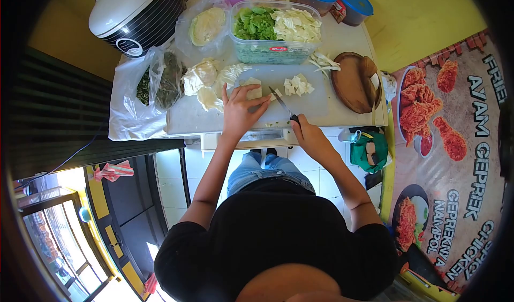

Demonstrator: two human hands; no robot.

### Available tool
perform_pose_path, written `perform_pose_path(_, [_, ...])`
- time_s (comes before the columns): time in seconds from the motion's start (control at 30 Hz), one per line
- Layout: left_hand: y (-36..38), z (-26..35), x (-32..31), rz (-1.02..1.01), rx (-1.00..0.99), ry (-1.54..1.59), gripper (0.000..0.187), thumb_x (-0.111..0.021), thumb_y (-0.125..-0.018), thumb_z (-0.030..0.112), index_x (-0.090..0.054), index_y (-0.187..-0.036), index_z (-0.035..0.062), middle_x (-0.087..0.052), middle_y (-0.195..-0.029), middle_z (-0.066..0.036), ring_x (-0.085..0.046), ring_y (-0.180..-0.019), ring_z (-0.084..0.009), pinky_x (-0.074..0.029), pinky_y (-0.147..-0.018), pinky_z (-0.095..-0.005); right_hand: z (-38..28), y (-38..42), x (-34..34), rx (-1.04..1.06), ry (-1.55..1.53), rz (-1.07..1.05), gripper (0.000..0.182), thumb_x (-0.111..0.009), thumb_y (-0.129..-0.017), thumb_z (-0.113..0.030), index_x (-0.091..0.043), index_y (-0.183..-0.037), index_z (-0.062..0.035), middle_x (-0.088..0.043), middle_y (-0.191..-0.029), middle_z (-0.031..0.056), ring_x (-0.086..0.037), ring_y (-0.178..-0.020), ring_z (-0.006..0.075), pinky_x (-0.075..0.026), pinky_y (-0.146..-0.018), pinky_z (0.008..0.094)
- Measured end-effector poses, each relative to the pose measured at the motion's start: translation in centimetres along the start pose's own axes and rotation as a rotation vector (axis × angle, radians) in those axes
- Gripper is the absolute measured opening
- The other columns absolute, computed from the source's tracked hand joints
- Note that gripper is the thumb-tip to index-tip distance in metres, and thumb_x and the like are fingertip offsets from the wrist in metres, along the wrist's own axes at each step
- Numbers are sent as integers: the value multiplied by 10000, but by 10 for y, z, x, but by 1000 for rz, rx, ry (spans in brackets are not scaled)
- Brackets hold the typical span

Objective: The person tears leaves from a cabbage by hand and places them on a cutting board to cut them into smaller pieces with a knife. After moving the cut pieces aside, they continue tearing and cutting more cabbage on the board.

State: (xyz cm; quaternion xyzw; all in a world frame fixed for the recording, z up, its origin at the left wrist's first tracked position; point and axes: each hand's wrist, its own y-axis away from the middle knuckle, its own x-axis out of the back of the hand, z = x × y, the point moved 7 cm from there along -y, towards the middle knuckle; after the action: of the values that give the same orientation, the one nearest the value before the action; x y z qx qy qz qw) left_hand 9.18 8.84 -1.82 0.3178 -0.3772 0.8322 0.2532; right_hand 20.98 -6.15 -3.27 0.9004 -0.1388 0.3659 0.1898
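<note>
On a pale cutting board [313, 105], my left hand [243, 109] presses down on a pale piece of cabbage [251, 90], its fingers bent over it. My right hand [312, 136] is closed around the dark handle of a knife [282, 103]. The blade points up and left, its tip close to the fingers of my left hand, beside a small cut strip. Right of the blade lies a small heap of chopped cabbage [299, 85]. Loose cabbage leaves [201, 77] lie left of my left hand.
Behind the board stands a clear plastic container [276, 53] with chopped greens and cabbage. A half cabbage [208, 26] in plastic, a bag of dark greens [166, 80] and a rice cooker [136, 18] are at left. A wooden mortar [350, 82] stands at right, blue-lidded tubs [356, 5] behind.
</note>
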Motion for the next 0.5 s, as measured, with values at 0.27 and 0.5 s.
perform_pose_path(0.27, [-1, 0, 2, 5, 14, 13, 125, -745, -768, 284, -780, -883, 252, -647, -1075, 29, -578, -1043, -175, -139, -1124, -547, -7, 3, -13, -22, 147, 54, 266, -409, -1003, -263, -394, -1033, 1, -598, -659, 275, -600, -634, 471, -457, -564, 553])
perform_pose_path(0.5, [0, 0, 2, 21, 18, 19, 113, -744, -769, 281, -779, -870, 247, -648, -1081, 29, -579, -1046, -179, -121, -1128, -551, -5, -7, -11, 21, 162, 34, 261, -401, -1001, -264, -389, -1033, -5, -597, -669, 287, -601, -646, 477, -457, -591, 567])
